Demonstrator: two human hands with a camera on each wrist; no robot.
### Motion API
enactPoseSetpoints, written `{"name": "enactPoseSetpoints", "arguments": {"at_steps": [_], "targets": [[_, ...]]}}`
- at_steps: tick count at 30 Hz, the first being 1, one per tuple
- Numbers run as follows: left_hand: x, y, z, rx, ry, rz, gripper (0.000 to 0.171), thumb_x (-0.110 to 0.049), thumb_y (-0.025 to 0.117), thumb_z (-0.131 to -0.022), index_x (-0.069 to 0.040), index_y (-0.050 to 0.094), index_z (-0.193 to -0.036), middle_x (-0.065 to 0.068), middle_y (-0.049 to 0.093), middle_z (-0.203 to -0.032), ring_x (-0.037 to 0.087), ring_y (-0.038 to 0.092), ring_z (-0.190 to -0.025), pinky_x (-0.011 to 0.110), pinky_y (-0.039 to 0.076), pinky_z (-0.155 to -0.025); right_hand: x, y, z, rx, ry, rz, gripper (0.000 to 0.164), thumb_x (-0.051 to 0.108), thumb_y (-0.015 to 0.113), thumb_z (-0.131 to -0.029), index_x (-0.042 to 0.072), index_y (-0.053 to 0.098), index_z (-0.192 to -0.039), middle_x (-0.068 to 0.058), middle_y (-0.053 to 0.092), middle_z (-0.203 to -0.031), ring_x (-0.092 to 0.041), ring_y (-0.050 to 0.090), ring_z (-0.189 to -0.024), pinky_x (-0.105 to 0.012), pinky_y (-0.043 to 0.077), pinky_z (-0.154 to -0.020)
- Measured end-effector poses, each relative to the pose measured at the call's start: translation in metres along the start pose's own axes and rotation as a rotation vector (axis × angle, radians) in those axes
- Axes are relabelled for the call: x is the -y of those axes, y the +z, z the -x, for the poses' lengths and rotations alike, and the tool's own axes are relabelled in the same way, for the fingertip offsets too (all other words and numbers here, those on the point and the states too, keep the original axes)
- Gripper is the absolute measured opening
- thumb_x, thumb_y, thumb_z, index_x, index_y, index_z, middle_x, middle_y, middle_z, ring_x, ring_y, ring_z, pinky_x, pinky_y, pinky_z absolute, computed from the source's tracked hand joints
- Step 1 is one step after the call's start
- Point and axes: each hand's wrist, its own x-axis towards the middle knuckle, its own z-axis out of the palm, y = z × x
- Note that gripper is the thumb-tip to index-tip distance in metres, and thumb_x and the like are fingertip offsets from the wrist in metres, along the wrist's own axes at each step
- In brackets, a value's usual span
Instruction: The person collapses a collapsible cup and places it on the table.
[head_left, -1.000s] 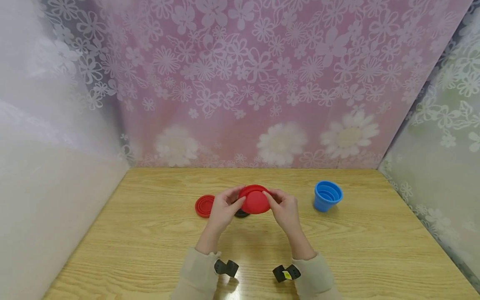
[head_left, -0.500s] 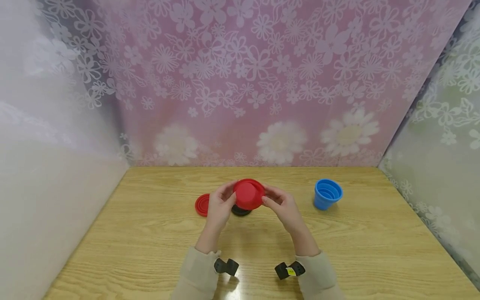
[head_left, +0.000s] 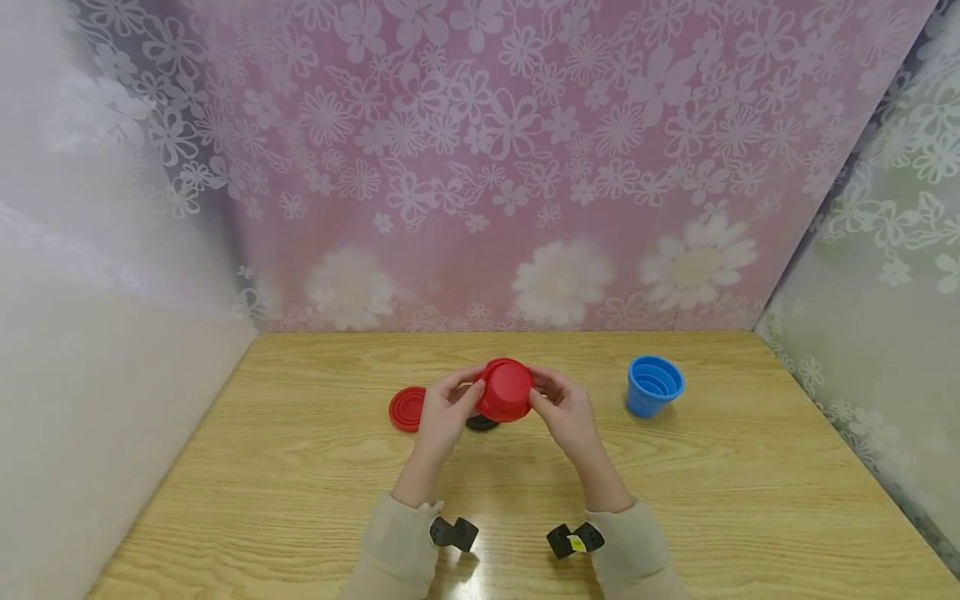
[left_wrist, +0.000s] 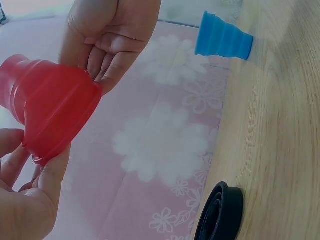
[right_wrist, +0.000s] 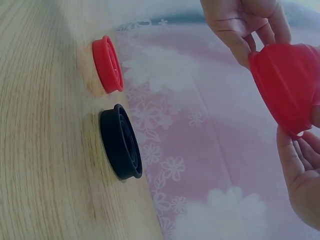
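Observation:
A red collapsible cup (head_left: 507, 389) is held up above the table between both hands, its base turned toward me. My left hand (head_left: 444, 414) pinches its rim from the left with thumb and fingers. On the opposite side my right hand (head_left: 567, 414) grips the cup in the same way. In the left wrist view the cup (left_wrist: 62, 102) shows stepped rings, pulled out into a cone, with one side bulging unevenly. Behind the hands lies a collapsed black cup (head_left: 482, 422), partly hidden. A collapsed red cup (head_left: 407, 409) lies flat beside the left hand.
A blue collapsible cup (head_left: 654, 386) stands upright and extended at the right of the wooden table (head_left: 720, 492). A pink flowered sheet (head_left: 465, 275) hangs at the table's back edge, with pale panels on both sides.
The held red cup has gone from a shallow, partly folded shape to a deeper one, its base pushed out toward me. Both hands shifted slightly left, then back right.

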Motion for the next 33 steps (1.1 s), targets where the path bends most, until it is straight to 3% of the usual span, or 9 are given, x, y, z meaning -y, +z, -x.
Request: {"name": "enactPoseSetpoints", "arguments": {"at_steps": [7, 13, 19, 23, 28, 33], "targets": [[0.002, 0.000, -0.001, -0.017, -0.016, -0.003, 0.027, -0.006, 0.057, -0.086, 0.008, 0.057, -0.108, 0.014, 0.058, -0.101, 0.014, 0.062, -0.081, 0.032, 0.052, -0.066, -0.005, -0.001, 0.000, -0.066, -0.020, -0.011, 0.019, -0.008, 0.060, -0.079, -0.009, 0.060, -0.098, -0.016, 0.061, -0.092, -0.008, 0.058, -0.075, -0.022, 0.050, -0.066], [0.002, 0.000, -0.001, -0.038, -0.040, -0.024, 0.020, -0.007, 0.060, -0.084, 0.010, 0.057, -0.094, 0.010, 0.059, -0.090, 0.012, 0.062, -0.072, 0.031, 0.052, -0.063, -0.006, -0.003, 0.000, -0.069, -0.033, 0.022, 0.018, 0.002, 0.063, -0.080, -0.007, 0.064, -0.096, -0.013, 0.063, -0.091, -0.013, 0.058, -0.075, -0.023, 0.050, -0.064], [0.002, -0.002, -0.001, 0.015, -0.070, -0.042, 0.015, -0.004, 0.060, -0.083, 0.011, 0.055, -0.086, 0.009, 0.058, -0.085, 0.011, 0.061, -0.069, 0.029, 0.052, -0.061, -0.007, -0.003, 0.000, -0.018, -0.064, 0.023, 0.018, 0.004, 0.059, -0.083, -0.006, 0.064, -0.097, -0.018, 0.061, -0.097, -0.014, 0.059, -0.080, -0.026, 0.051, -0.066], [-0.006, 0.000, 0.002, 0.056, -0.074, -0.057, 0.014, -0.001, 0.058, -0.084, 0.012, 0.054, -0.085, 0.008, 0.059, -0.085, 0.010, 0.061, -0.069, 0.030, 0.052, -0.062, -0.005, -0.002, 0.001, -0.003, -0.062, 0.026, 0.018, 0.003, 0.058, -0.084, -0.007, 0.064, -0.097, -0.019, 0.061, -0.099, -0.013, 0.059, -0.081, -0.025, 0.051, -0.067], [-0.020, 0.003, 0.007, 0.072, -0.077, -0.107, 0.015, -0.001, 0.057, -0.085, 0.012, 0.054, -0.092, 0.012, 0.059, -0.086, 0.012, 0.062, -0.071, 0.030, 0.052, -0.064, -0.004, -0.002, 0.000, 0.009, -0.029, 0.022, 0.018, -0.002, 0.056, -0.083, -0.009, 0.062, -0.098, -0.022, 0.059, -0.101, -0.011, 0.059, -0.081, -0.024, 0.051, -0.068], [-0.019, 0.003, 0.007, 0.100, -0.062, -0.138, 0.027, -0.002, 0.055, -0.086, 0.011, 0.051, -0.109, 0.019, 0.058, -0.095, 0.019, 0.062, -0.080, 0.034, 0.052, -0.067, -0.004, -0.003, -0.001, 0.005, -0.006, 0.053, 0.018, -0.002, 0.056, -0.084, -0.009, 0.062, -0.100, -0.021, 0.059, -0.103, -0.011, 0.058, -0.082, -0.022, 0.050, -0.068]]}}
